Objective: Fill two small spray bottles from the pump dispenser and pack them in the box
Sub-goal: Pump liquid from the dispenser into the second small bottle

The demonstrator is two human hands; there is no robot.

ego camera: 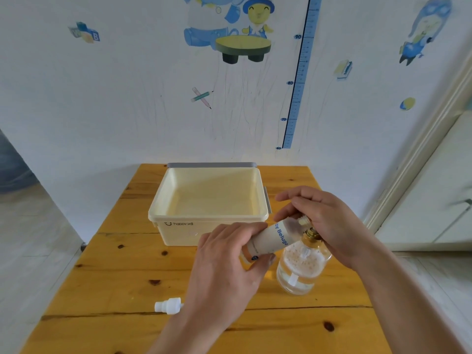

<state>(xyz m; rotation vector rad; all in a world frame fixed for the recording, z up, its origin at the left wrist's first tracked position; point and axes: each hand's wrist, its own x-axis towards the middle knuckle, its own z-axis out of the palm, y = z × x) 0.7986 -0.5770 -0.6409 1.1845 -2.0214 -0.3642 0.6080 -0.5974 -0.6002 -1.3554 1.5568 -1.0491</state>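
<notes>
Left hand (pixel 229 254) grips white labelled spray bottle (pixel 270 238) tilted — neck at clear glass pump dispenser's (pixel 300 267) gold nozzle for filling; right hand (pixel 324 221) presses pump — cream plastic box (pixel 178 231) behind.

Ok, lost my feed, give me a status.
Left hand holds spray bottle tilted at pump dispenser. Right hand on pump. Box empty. Loose cap on table, clear of work.

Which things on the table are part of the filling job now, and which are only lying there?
In use: spray bottle in left hand; pump dispenser under right hand.
Waiting: white spray cap, loose on the table; cream box, nothing inside.
</notes>
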